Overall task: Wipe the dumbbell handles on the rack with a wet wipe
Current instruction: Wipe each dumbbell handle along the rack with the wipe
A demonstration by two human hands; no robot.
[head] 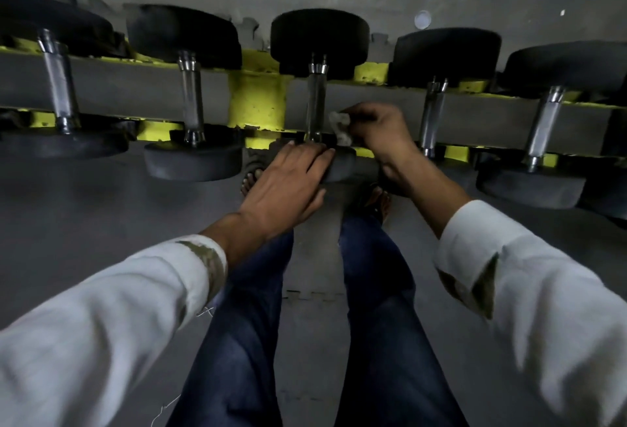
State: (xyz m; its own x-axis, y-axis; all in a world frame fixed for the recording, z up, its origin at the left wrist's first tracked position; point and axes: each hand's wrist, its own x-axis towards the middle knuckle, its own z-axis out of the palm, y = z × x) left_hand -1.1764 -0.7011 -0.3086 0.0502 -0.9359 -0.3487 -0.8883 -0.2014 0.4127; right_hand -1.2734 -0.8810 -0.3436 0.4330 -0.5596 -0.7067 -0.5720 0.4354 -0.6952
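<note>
Several black dumbbells lie across a yellow rack (256,100), their steel handles pointing toward me. The middle dumbbell's handle (315,100) stands just left of my right hand (375,128), which pinches a crumpled white wet wipe (340,128) close beside the handle's near end. My left hand (288,185) rests with straight fingers on the near black weight (342,168) of that middle dumbbell.
Other handles flank the middle one: to the left (190,97) and far left (59,83), to the right (431,117) and far right (544,124). My legs in blue jeans (373,291) and sandalled feet stand on the grey floor below the rack.
</note>
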